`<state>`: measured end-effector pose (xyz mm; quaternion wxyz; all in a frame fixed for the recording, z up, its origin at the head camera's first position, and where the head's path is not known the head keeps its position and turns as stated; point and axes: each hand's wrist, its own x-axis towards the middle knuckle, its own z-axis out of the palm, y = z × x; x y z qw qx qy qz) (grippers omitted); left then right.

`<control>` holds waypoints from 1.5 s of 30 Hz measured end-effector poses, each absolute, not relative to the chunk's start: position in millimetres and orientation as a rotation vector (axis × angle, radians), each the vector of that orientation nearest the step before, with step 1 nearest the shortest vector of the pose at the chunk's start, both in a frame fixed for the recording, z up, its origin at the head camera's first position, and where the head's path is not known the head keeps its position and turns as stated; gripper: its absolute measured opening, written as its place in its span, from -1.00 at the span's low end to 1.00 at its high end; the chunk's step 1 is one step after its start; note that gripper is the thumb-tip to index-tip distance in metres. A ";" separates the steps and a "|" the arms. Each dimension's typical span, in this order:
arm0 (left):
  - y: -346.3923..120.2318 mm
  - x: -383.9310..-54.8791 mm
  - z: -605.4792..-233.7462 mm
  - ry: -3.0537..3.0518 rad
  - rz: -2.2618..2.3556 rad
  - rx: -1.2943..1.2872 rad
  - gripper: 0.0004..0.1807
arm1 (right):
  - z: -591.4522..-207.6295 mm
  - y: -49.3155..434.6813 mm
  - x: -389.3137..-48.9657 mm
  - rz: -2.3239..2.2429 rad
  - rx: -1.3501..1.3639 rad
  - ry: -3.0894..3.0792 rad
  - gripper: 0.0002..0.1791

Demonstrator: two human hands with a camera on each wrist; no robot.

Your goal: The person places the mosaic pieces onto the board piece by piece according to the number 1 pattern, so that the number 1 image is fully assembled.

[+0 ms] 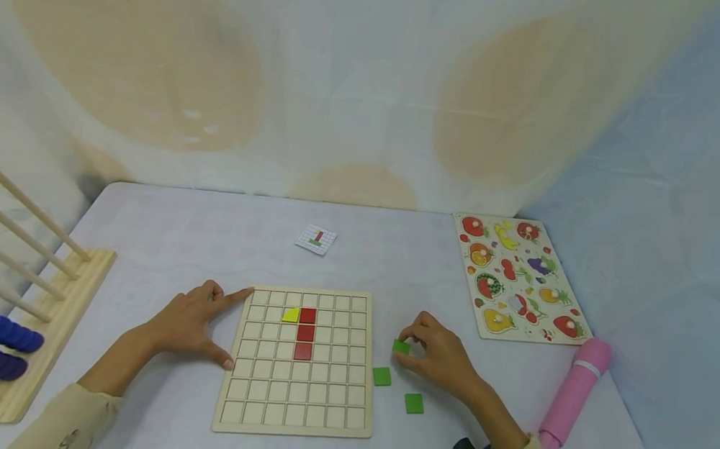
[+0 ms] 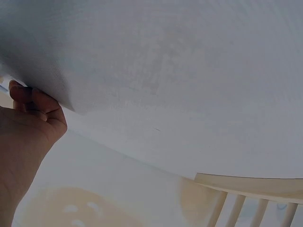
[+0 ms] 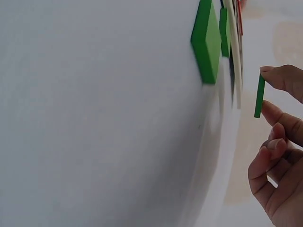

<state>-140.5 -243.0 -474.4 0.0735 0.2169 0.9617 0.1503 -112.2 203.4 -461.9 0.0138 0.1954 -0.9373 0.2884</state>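
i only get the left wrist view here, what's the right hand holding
Observer: The right hand pinches a flat green square tile.
Operator: any more like that nearby
Observer: Yes, two other green square tiles lie to the right of the pale wooden grid board.
Operator: and what's on the board so far
Observer: Three red square tiles in one column, with a flat yellow piece just left of the top one.
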 end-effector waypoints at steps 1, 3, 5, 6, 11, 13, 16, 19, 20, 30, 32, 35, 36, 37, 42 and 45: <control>-242.9 -140.5 -474.5 2.888 0.449 0.649 0.37 | -460.9 200.4 -111.6 0.905 0.623 -2.915 -0.75; -242.5 -140.1 -474.3 2.887 0.448 0.643 0.37 | -459.1 194.4 -110.7 0.919 0.655 -2.906 -0.75; -242.0 -139.5 -474.2 2.888 0.447 0.637 0.37 | -456.1 188.4 -109.9 0.933 0.684 -2.898 -0.75; -241.9 -139.1 -474.2 2.888 0.450 0.637 0.37 | -455.1 185.4 -109.7 0.939 0.699 -2.896 -0.75; -241.1 -138.0 -472.1 2.893 0.452 0.647 0.37 | -452.6 171.5 -108.5 0.949 0.801 -2.877 -0.75; -240.4 -137.9 -471.2 2.893 0.447 0.648 0.37 | -452.7 166.3 -108.4 0.936 0.856 -2.861 -0.75; -238.9 -138.2 -470.4 2.892 0.443 0.650 0.36 | -452.6 158.8 -108.9 0.900 0.935 -2.841 -0.75; -237.5 -138.0 -470.4 2.891 0.444 0.645 0.36 | -451.1 151.6 -109.1 0.874 0.987 -2.842 -0.75; -237.2 -137.8 -470.5 2.892 0.446 0.643 0.36 | -450.4 149.4 -109.0 0.869 0.997 -2.848 -0.75; -235.8 -136.9 -469.2 2.890 0.457 0.644 0.38 | -447.1 123.0 -108.6 0.903 1.127 -2.858 -0.77; -235.9 -136.8 -469.7 2.890 0.461 0.647 0.37 | -447.8 116.6 -108.1 0.887 1.148 -2.867 -0.77; -234.5 -136.4 -470.1 2.885 0.469 0.646 0.37 | -448.6 107.9 -107.7 0.851 1.186 -2.871 -0.76; -233.9 -136.2 -470.3 2.884 0.470 0.645 0.37 | -449.0 105.2 -107.6 0.830 1.197 -2.874 -0.75; -233.4 -135.9 -470.4 2.884 0.471 0.643 0.37 | -449.1 102.6 -107.6 0.807 1.207 -2.877 -0.74; -232.9 -134.6 -470.3 2.894 0.461 0.643 0.36 | -449.7 88.4 -107.2 0.686 1.273 -2.880 -0.72; -232.7 -134.9 -470.5 2.895 0.456 0.652 0.36 | -449.3 81.1 -106.8 0.639 1.311 -2.869 -0.74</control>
